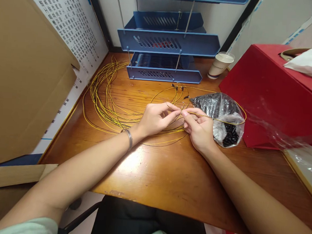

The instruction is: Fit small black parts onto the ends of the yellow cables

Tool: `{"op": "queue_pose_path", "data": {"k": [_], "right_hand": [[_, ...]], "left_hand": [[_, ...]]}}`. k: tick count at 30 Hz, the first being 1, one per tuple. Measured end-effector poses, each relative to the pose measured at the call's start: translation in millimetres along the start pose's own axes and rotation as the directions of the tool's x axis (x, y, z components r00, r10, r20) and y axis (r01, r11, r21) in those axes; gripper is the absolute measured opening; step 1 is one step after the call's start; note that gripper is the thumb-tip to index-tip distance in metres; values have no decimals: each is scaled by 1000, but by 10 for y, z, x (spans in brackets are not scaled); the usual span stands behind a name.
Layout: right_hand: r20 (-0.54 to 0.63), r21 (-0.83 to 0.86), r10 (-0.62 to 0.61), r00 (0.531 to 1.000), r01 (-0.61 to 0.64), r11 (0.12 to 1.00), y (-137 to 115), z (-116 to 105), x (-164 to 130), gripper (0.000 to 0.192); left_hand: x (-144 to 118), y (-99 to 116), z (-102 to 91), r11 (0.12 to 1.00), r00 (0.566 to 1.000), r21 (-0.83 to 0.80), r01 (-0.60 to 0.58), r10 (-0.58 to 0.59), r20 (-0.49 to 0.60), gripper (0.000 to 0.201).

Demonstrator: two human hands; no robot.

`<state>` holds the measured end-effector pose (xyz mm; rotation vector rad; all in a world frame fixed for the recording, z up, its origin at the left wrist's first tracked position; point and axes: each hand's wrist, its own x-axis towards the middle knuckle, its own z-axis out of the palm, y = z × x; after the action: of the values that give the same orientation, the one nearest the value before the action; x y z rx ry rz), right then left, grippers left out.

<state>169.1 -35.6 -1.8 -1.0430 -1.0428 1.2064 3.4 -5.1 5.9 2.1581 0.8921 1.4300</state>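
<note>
My left hand (158, 118) is closed in a pinch, its fingertips meeting those of my right hand (200, 129) above the middle of the table. Between them are thin wire ends with small parts too tiny to make out. A yellow wire (226, 122) runs out of my right hand's pinch and loops back behind the plastic bag. Under and left of my left hand lies a large loose coil of yellow and dark wires (100, 91). Several wire ends with black connectors (186, 97) stick up just beyond my fingers.
A clear plastic bag (218, 103) of small black parts lies beside my right hand. Behind stand a blue tiered tray rack (164, 74) and a paper cup (219, 65). A red box (270, 93) is at right, a cardboard box (28, 72) at left, on the wooden table (162, 178).
</note>
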Motion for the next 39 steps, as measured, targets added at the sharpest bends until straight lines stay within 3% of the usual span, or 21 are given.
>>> {"op": "queue_pose_path", "data": {"k": [7,17,31,39], "right_hand": [[9,71,9,1000,-9,997,2,-10,4,32],[15,-34,7,1000,-7,999,-3,0,2,37],[18,-50,3,1000,-2,999,-3,-5,5,36],[7,17,3,1000,-3,1000,26,-2,8,32]], "left_hand": [[-2,-15,19,1000,1000,15,3,-2,-26,15],[-3,-21,2,1000,1000,12,3,-4,3,18],[-4,-34,-1,999,1000,40,14,-15,15,19],[-3,-47,16,996,999,78,36,-33,-35,19]]}}
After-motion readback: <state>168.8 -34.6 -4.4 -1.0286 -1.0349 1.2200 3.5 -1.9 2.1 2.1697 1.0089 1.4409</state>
